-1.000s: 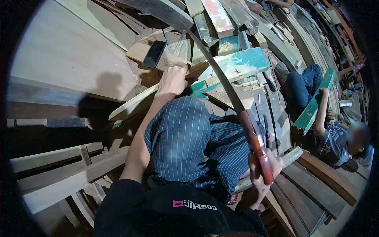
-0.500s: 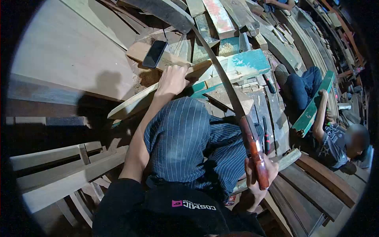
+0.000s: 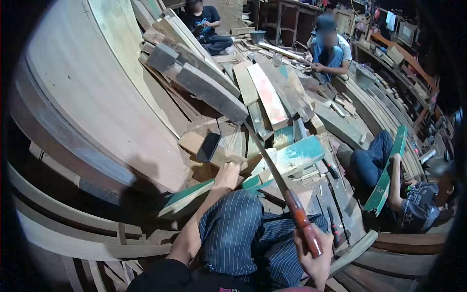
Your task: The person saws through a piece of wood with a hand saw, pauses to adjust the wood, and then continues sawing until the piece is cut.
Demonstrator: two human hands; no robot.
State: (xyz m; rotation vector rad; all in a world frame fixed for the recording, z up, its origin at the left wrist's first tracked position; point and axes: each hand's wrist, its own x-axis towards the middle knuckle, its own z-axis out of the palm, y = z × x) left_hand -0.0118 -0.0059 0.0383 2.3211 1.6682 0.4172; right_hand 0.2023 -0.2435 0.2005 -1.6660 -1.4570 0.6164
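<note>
My right hand (image 3: 314,250) is wrapped around the glossy red-brown handle of a machete (image 3: 272,168). Its long, narrow blade slants up and away to the left, over the pile of wood. My left hand (image 3: 227,176), fingers closed, grips a wooden board (image 3: 187,200) with pale wood and green paint, beside my raised knee. Just beyond that hand, a black phone (image 3: 209,147) lies on a light wood block (image 3: 192,141). A thick board with worn green paint (image 3: 299,155) lies under the blade's right side.
A dark heavy beam (image 3: 211,92) lies ahead near the blade tip. Red-and-black-handled tools (image 3: 333,228) lie right of my knee. A large pale panel (image 3: 97,97) stands at left. One person (image 3: 418,194) sits at right holding a green board (image 3: 386,170); two others sit farther back.
My view has tilted up, bringing two more seated people and the far workshop into sight. More green shows on the board in my left hand. Both hands keep their grips.
</note>
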